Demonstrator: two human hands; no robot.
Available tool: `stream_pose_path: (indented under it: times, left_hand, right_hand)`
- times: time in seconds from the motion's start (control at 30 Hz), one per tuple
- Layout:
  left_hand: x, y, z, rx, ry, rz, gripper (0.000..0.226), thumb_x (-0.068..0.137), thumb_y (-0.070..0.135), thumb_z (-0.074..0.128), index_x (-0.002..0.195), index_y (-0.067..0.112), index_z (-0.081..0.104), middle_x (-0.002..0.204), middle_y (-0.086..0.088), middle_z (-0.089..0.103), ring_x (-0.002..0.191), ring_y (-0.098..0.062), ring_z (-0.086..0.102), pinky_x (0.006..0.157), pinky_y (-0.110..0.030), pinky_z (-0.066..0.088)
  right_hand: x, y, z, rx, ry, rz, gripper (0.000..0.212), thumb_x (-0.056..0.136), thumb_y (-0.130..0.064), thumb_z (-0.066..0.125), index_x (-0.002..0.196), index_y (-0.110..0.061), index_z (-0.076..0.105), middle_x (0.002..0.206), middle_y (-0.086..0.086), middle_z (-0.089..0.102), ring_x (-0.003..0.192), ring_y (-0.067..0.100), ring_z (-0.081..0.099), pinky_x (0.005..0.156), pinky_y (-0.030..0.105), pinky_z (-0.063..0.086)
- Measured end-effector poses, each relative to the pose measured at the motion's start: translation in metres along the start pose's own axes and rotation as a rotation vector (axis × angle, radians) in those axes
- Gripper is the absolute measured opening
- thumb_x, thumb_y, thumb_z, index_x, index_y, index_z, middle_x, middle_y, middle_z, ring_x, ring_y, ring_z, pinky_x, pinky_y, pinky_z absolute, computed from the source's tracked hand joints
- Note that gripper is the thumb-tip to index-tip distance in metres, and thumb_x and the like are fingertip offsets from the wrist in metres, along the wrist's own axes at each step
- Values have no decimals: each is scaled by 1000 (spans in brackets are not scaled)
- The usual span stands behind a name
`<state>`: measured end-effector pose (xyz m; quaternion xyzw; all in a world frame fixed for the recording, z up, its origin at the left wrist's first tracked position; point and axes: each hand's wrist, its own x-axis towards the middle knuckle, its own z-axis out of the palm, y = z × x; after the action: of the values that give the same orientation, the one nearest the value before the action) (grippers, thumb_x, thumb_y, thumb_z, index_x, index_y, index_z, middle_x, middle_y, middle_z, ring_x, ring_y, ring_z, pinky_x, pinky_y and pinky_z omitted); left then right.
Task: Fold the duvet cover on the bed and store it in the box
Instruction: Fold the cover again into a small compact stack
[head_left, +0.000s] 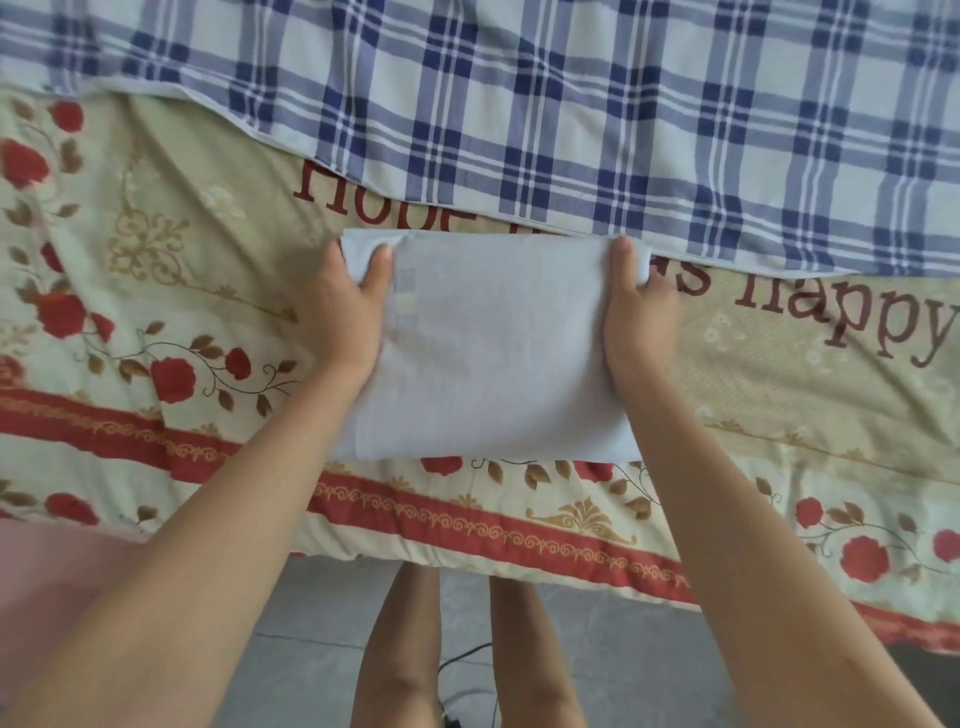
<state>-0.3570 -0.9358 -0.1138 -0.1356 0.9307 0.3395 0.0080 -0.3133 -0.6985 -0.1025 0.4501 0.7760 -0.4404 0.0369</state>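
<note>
The duvet cover (493, 353) is seen as a compact pale-blue folded bundle near the front edge of the bed, over the floral sheet (171, 291) and just short of the plaid blanket (571, 104). It is gripped at both ends: the left hand (345, 317) is clamped on the left end and the right hand (641, 317) on the right end. Each thumb is laid on top, while the other fingers are hidden beneath the cloth. Whether the bundle is lifted or resting on the sheet cannot be told. The box is not seen in view, so a carry away from the bed is judged to be needed. The main risk is that the folds are lost on the way. The middle is unsupported, and a soft bundle held only at its ends may sag, so that inner layers slide out and the near edge drops open. At the far left corner a flap is seen beyond the thumb, and that layer could be peeled away if the pinch is loosened. The bundle might also be crushed on entry if the box is narrower.
</note>
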Motion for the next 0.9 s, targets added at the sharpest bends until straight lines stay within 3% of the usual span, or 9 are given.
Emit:
stream_pose_path:
  times: [0.07,0.13,0.23,0.3,0.37,0.47,0.57,0.7,0.9]
  left_hand:
    - [-7,7,0,173,60,-23,46,93,46,49,118,7,50,105,-5,62,83,-19,59,67,-28,42]
    - [-16,22,-8,327,150,6,51,92,38,51,132,8,42,127,-12,52,108,-27,55,89,-37,41]
    - [-52,48,-14,402,0,344,57,92,30,48,144,14,33,151,-14,26,140,-29,24,113,-48,12]
    - [-85,55,-1,478,-245,540,60,94,43,38,149,20,27,158,-8,11,146,-30,7,114,-56,4]
    - [-106,50,16,595,-364,536,65,96,52,24,152,23,13,160,-4,2,146,-32,2,110,-64,9]
    - [-103,38,36,672,-365,518,67,95,56,16,152,25,-1,160,-1,-5,146,-33,-2,107,-69,8]
    - [-89,31,46,656,-349,539,69,94,54,27,152,27,2,160,0,-3,146,-32,-3,106,-71,5]
    - [-94,32,42,677,-387,535,69,94,54,28,152,27,3,160,0,-1,146,-33,-1,104,-72,7]
    - [-59,10,10,727,-259,454,67,94,54,21,152,29,-3,160,1,-5,146,-33,-4,105,-73,5]
  right_hand:
    - [-3,4,4,-62,66,-12,56,90,-66,38,63,-17,36,59,-6,42,53,10,40,53,26,36]
    - [-8,4,4,-115,108,-5,55,91,-65,37,64,-18,37,60,-7,44,54,9,44,54,26,36]
    - [-9,-5,5,-135,134,39,51,91,-64,36,87,-16,52,74,-8,55,75,16,59,71,33,44]
    - [-12,-11,8,-281,279,-100,39,95,-48,42,117,-16,50,110,-2,58,109,23,54,97,39,37]
    - [-26,-16,9,-457,349,-416,45,91,-20,42,136,-18,40,142,5,42,137,25,32,117,42,10]
    - [-37,1,18,-693,86,-813,52,96,-20,38,147,-28,32,155,-2,28,146,22,14,117,40,-12]
    - [-16,15,31,-774,-16,-748,50,99,-35,28,149,-33,24,157,-5,21,147,22,8,116,48,-9]
    - [-19,13,34,-822,-88,-734,52,99,-37,21,151,-32,18,159,-3,18,147,25,6,116,53,-7]
    - [-49,19,4,-877,-38,-741,67,94,-31,37,153,-17,6,160,3,1,147,25,-3,114,52,-12]
